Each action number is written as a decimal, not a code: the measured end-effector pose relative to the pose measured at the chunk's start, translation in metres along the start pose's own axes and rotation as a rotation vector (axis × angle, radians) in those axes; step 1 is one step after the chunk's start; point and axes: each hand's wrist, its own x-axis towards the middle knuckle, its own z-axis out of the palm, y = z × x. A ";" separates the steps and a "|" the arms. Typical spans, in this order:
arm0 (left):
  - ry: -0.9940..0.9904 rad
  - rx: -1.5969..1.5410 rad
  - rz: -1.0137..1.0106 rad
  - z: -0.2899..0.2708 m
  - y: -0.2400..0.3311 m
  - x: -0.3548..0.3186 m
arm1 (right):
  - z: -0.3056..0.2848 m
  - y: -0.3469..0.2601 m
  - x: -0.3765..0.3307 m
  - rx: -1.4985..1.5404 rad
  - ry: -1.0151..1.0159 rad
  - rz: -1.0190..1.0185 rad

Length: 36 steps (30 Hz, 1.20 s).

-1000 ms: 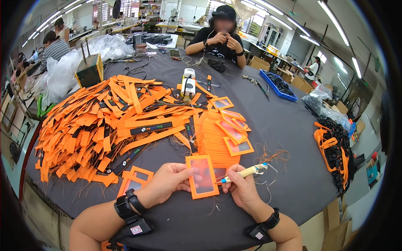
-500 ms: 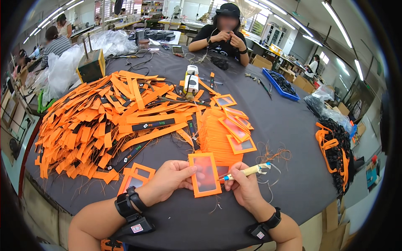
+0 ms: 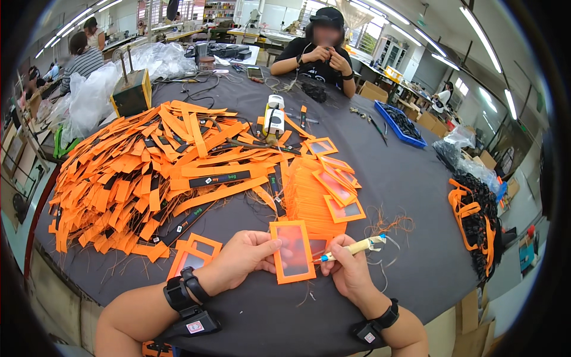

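Left hand (image 3: 247, 256) pinches orange window frame (image 3: 292, 251) by its left border, right hand (image 3: 348, 271) grips small cutter (image 3: 354, 248) at its right edge; frame between hands, apparently light, floppy.

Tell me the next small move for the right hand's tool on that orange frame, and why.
Probably bring the tool tip onto the frame's right edge. The left hand pinches the orange window frame by its left side, upright over the dark table; the right hand grips the tool, with its blue tip pointing at that edge.
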 end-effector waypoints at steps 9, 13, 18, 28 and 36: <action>-0.017 -0.006 0.012 -0.002 -0.002 0.001 | -0.002 0.001 0.000 0.000 -0.036 -0.006; -0.032 -0.019 0.027 -0.002 -0.002 0.001 | -0.005 -0.002 0.001 0.090 -0.077 -0.056; -0.101 0.074 0.025 0.000 -0.005 0.002 | 0.006 -0.015 -0.007 -0.101 -0.034 -0.253; -0.163 0.416 0.038 0.008 -0.009 -0.004 | 0.025 -0.019 -0.012 -0.771 -0.152 -0.497; -0.140 0.474 0.116 0.012 -0.007 -0.008 | 0.031 -0.020 -0.011 -1.041 -0.178 -0.785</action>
